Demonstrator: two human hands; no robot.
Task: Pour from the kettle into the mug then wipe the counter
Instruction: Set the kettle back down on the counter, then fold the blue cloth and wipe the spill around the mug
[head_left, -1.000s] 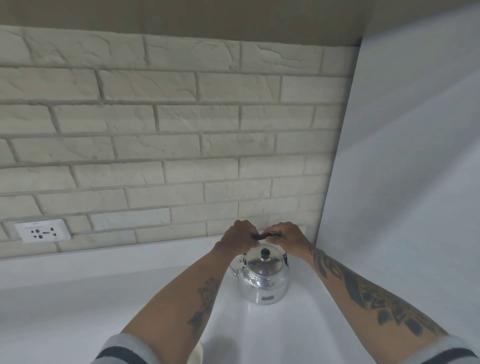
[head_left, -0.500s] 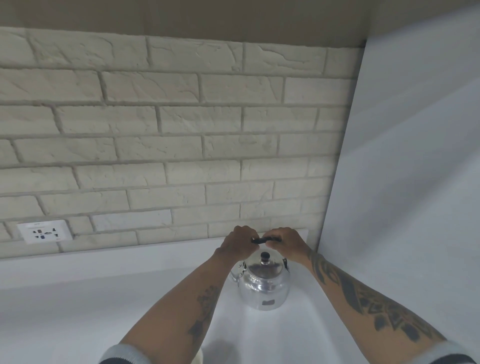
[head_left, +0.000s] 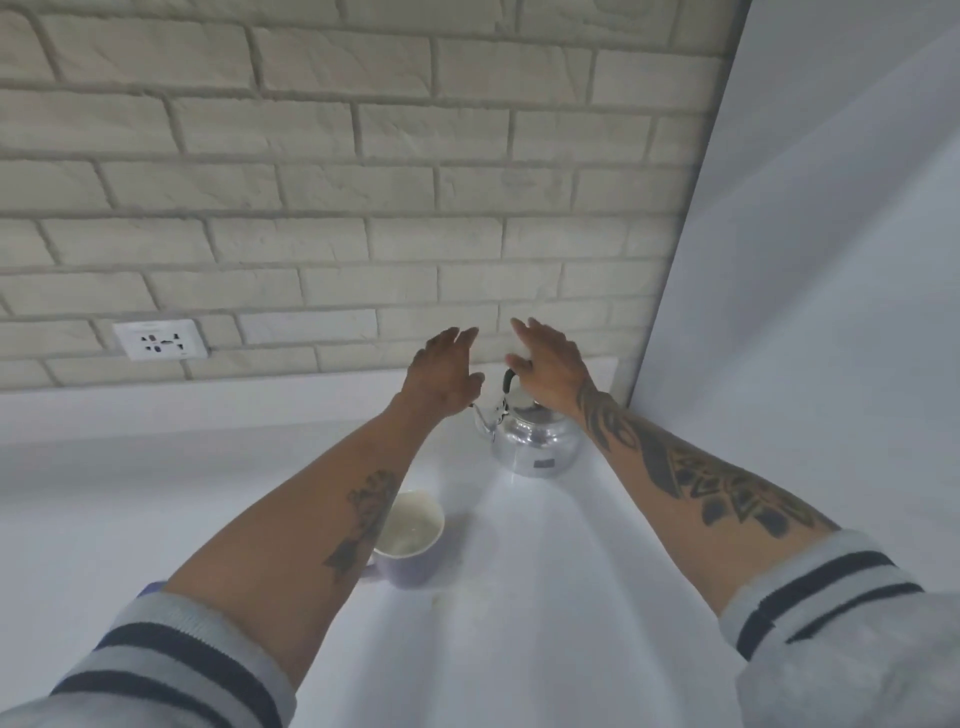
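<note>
Both arms reach forward over the counter (head_left: 156, 509). The left hand (head_left: 441, 374) and right hand (head_left: 545, 369) hover above the kettle (head_left: 535, 441), fingers spread wide, holding nothing (mug (head_left: 410, 540) under the left forearm).

I can read no text anywhere in front of me. The kettle (head_left: 535, 441) carries a small dark label low on its side (too blurred to make out), and the wall socket (head_left: 160, 340) has a faint line along its top edge, equally unreadable.

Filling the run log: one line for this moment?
left hand open | right hand open | kettle standing on counter | mug nearer
</note>
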